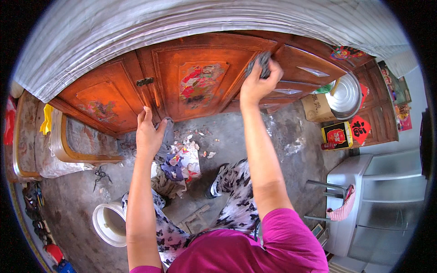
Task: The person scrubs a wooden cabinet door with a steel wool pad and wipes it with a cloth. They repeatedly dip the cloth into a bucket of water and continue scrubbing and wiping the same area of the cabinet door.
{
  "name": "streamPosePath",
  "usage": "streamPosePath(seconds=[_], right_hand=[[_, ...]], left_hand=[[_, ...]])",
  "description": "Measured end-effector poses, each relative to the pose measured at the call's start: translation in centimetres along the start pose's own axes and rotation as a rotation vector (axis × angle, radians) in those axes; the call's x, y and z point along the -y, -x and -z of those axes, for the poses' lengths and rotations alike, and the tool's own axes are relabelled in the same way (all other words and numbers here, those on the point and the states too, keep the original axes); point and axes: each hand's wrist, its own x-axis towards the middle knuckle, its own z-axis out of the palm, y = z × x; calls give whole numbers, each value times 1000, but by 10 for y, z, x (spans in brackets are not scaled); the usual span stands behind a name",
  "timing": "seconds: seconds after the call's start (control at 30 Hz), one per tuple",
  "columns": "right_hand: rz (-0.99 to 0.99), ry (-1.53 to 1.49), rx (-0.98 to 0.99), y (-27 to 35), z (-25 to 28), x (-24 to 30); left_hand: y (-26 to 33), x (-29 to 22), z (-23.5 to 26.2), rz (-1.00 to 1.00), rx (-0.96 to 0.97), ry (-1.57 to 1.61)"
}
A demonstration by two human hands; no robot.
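Note:
My right hand (258,81) is raised against the edge of an orange-brown wooden door (200,82) and grips a dark grey rag (258,63) pressed to the wood. Lower down, my left hand (148,133) rests flat on the bottom of the same door with its fingers apart, beside a grey cloth (167,132). A worn, partly peeled colour picture (199,81) is stuck on the door panel. A small metal latch (144,82) sits on the door leaf to the left.
Torn paper scraps and rags (182,161) lie on the concrete floor at the door's foot. A white bucket (108,223) stands at lower left, a sofa (59,141) at left. Right: a cardboard box (316,107), metal basin (346,95), yellow-red box (337,135), white cabinet (387,200).

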Motion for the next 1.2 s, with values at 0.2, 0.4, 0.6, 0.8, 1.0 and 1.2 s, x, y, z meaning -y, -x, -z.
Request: streamPosePath(seconds=[0.2,0.4,0.6,0.8,1.0,1.2], right_hand=[[-710,195,255,175,65,-130],[-398,-1,123,90,22,-5],[-183,39,-32,110,8,-41],[-1023,300,199,266,60,-132],[-567,42,-43,178,6,-62],[-1074,232,156,272,26,-110]], left_hand=[[-1,-11,-13,-26,-14,-8],[2,15,12,-16,-21,-56],[1,-4,4,-27,-2,-24],[0,-13,-10,-63,6,26],[2,2,15,-1,23,9],[3,-3,-2,-38,-21,-39]])
